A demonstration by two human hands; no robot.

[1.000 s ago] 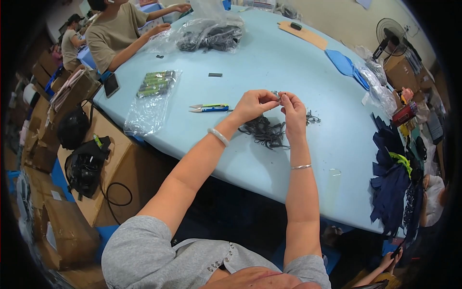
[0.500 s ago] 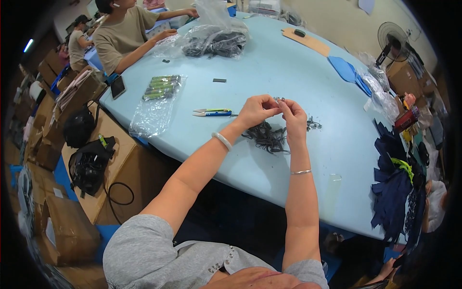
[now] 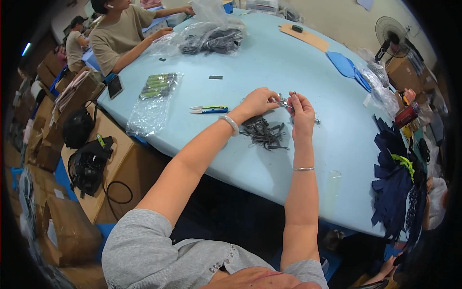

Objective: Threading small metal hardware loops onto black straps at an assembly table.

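Observation:
My left hand (image 3: 260, 102) is closed in a pinch beside a small heap of shiny metal pieces (image 3: 284, 102) on the table. What sits between its fingertips is too small to make out. My right hand (image 3: 302, 115) pinches a tiny dark metal piece (image 3: 293, 94) between thumb and forefinger, just right of that heap. Nearer to me, below both hands, lies a tangled pile of dark grey cords (image 3: 264, 133). Thread snips (image 3: 210, 110) with blue and green handles rest left of my left wrist.
The light blue table (image 3: 231, 159) also carries green cylinders in a clear bag (image 3: 158, 86), a small dark strip (image 3: 216, 77), a phone (image 3: 115, 86) and a plastic bag of dark items (image 3: 211, 41). Navy fabric strips (image 3: 392, 183) hang at the right edge. A person (image 3: 120, 36) works at far left.
My fingertips were together above the table and have come apart. The left hand has moved slightly left; the metal heap between the hands now shows. The view has shifted a little.

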